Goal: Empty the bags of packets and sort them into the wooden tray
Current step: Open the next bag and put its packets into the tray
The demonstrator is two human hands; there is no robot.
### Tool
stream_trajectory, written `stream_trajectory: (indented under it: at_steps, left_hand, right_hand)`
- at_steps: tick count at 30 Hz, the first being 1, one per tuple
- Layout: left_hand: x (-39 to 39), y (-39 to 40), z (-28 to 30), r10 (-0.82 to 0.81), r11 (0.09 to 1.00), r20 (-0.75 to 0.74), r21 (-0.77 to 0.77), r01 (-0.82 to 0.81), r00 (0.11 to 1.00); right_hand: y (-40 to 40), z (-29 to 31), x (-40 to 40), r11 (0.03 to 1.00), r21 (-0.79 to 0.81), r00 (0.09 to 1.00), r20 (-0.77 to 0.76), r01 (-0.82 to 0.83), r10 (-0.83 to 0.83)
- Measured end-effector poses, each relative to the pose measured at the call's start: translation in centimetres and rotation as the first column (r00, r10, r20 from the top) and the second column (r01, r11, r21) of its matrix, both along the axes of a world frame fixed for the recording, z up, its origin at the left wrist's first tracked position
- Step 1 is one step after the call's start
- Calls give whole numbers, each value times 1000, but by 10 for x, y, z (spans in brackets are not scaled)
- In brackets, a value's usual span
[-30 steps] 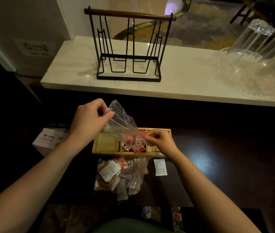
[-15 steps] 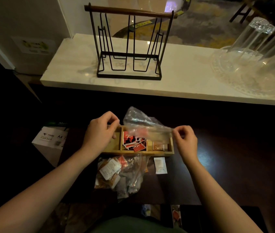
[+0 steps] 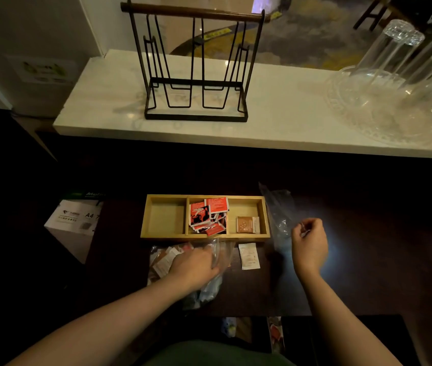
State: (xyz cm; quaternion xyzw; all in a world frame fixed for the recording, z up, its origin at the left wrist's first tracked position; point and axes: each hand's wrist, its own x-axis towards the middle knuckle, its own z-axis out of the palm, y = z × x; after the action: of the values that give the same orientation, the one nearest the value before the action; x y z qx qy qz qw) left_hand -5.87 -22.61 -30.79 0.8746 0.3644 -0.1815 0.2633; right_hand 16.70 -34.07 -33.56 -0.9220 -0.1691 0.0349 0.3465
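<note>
Above your work runs a long pale marble ledge, carrying a black wire rack with a wooden top bar and, to the right, a cluster of upturned clear glasses on a glass dish. Below it lies the dark wooden counter where your things sit. Off its left edge stands a white box of A4 paper. In the middle of the counter rests the light wooden tray with three compartments: its left compartment shows bare wood, the middle one holds a loose heap of red and white packets, and the right one holds a single brown packet. Just in front of the tray, your left hand rests on a clear plastic bag full of brown and white packets, fingers curved over its top; whether that grip has closed on the plastic you cannot tell. To the right of the tray, your right hand pinches the edge of a crumpled clear plastic bag that looks empty, which stands just beside the tray's right wall. Between your hands, a small white packet lies flat on the counter, just in front of the tray
</note>
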Motion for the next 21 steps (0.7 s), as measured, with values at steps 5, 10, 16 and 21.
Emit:
stream_trajectory:
  at_steps: [5, 10, 16, 21]
  left_hand:
    - [-3, 5, 1, 102, 995, 22, 17, -103, 994]
    - [-9, 18, 7, 184, 983, 26, 19, -184, 983]
    - [-25, 39, 13, 214, 952, 3, -224, -208, 977]
    - [-37, 48, 33, 413, 823, 88, -461, -331, 906]
  right_hand:
    - [-6, -16, 7, 981, -182, 998, -14, -65, 64]
    - [-10, -18, 13, 935, -332, 992, -14, -125, 127]
    - [-7, -7, 6, 897, -416, 961, 154, -148, 230]
    - [27, 28, -30, 927, -137, 919, 144, -349, 367]
